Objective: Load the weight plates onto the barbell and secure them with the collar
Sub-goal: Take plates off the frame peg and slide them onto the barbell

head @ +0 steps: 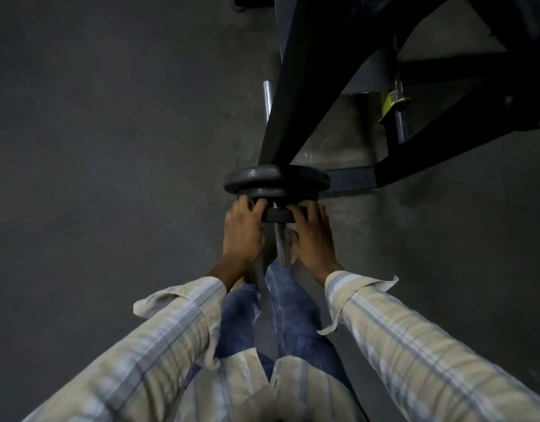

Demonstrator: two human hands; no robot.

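A steel barbell sleeve (pixel 281 248) points toward me, its end above my jeans. Two dark round weight plates sit on it: a large one (pixel 275 178) at the back and a smaller one (pixel 278 194) in front. A small black plate (pixel 278 217) is on the sleeve just ahead of them, with a narrow gap of bare bar between. My left hand (pixel 243 231) grips its left edge and my right hand (pixel 313 236) grips its right edge, fingers curled over the rim. No collar shows.
A black rack frame (pixel 308 86) slants across the upper right, over the bar. Another chrome peg (pixel 267 99) stands beyond it, and a yellow fitting (pixel 390 102) on a post sits at right. Dark grey floor (pixel 110 147) spreads to the left.
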